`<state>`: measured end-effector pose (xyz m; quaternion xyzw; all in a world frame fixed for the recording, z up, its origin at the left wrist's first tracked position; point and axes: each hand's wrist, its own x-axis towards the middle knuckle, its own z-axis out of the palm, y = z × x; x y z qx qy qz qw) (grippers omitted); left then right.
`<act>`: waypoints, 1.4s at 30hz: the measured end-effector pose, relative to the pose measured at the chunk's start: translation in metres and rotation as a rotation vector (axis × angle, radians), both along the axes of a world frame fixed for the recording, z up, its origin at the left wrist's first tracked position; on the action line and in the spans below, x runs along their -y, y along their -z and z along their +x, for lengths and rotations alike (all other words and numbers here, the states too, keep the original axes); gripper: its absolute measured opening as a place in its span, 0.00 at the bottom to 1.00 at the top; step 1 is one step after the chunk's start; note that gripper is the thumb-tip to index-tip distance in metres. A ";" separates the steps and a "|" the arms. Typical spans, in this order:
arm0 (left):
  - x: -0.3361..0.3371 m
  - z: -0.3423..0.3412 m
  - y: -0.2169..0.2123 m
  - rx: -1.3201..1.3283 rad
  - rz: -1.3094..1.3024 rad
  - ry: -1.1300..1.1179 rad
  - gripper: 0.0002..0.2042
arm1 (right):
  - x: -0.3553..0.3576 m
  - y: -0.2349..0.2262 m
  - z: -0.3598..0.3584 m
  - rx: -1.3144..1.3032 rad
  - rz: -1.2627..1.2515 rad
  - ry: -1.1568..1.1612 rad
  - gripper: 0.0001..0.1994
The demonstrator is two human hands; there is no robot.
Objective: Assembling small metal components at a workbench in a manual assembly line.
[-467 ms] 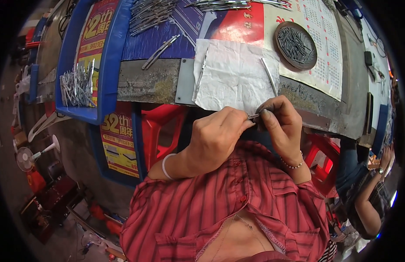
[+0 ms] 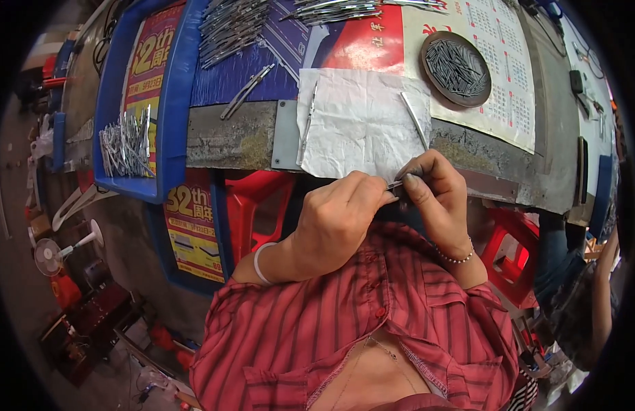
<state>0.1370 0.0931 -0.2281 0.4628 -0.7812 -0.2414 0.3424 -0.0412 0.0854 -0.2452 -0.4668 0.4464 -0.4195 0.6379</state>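
With the fingers of the left hand [image 2: 338, 216] and right hand [image 2: 434, 188] clamped on the small metal piece [image 2: 394, 185], it is better to keep both wrists steady near the table [image 2: 228, 140] edge.

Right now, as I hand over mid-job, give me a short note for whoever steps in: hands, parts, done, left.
Left hand and right hand meet at the bench edge, both pinching one small metal piece.
Two loose metal strips lie on the white sheet.
Round dish holds thin pins; blue tray holds a heap of metal parts.
Done: the piece is in hand. Left: cannot tell.
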 end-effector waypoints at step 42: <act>0.343 -0.053 -0.007 0.122 -0.277 0.009 0.10 | 0.013 0.037 -0.082 -0.496 -0.710 0.410 0.09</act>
